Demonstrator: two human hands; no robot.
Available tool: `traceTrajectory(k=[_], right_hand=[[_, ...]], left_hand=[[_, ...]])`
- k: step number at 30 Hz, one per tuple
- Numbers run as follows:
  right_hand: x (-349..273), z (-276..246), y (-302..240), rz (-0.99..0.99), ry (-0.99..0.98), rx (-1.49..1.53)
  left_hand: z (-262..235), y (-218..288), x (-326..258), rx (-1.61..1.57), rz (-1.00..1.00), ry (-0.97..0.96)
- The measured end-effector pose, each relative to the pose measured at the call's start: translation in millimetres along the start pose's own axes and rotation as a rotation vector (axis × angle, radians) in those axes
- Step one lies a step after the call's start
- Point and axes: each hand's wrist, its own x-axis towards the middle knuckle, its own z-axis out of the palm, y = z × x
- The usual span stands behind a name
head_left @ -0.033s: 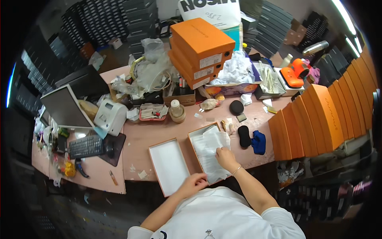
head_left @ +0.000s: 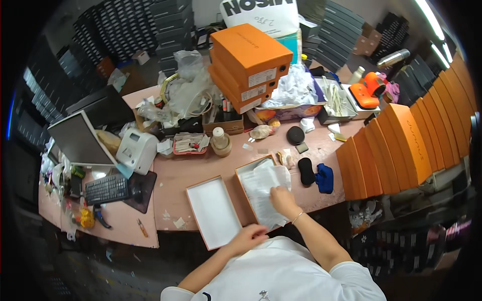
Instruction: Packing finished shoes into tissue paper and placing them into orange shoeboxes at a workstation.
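The right hand point(head_left: 283, 199) rests flat on the white tissue paper point(head_left: 266, 190) that lines an open orange shoe box point(head_left: 242, 170), its fingers point(head_left: 275, 193) spread and pressing down on the sheet rather than closed around it. The box lies on the pink surface point(head_left: 175, 173) near its front edge, and the paper spills over the box's near end toward the person. The left hand point(head_left: 248, 236) sits lower, at the near corner of the box, just beside the paper's hanging end; its fingers are curled, but whether they pinch the paper or the box rim cannot be told. Directly left of that hand lies the box lid point(head_left: 213, 210), white inside and turned open side up, close alongside the box. Just beyond the right fingers, to their right, a black shoe point(head_left: 306, 171) and a blue shoe point(head_left: 324, 177) lie side by side on the surface. Farther right of them a row of orange boxes point(head_left: 401, 145) stands on edge, leaning together. Well beyond the fingers, at the back of the surface, a stack of orange boxes point(head_left: 248, 62) rises above crumpled plastic bags point(head_left: 188, 93) and loose white paper point(head_left: 296, 88). Far to the left of both hands sit a white label printer point(head_left: 136, 149), a monitor point(head_left: 75, 140) and a black keyboard point(head_left: 106, 189).
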Motion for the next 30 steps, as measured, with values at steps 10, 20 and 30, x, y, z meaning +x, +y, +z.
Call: traceTrajectory(k=[10,20,30], right_hand=[[-32,-27,-128,-0.503,-0.134,0.378],[-54,-17,32,0.014,-0.039,0.112],[-108,-65,78,0.613,-0.68,1.315]], left_hand=[[68,-12,90,0.546,0.488,0.164],[-7,-12,20,0.257,-0.04,0.638],[-32,-40,87,0.493,0.029,0.482]])
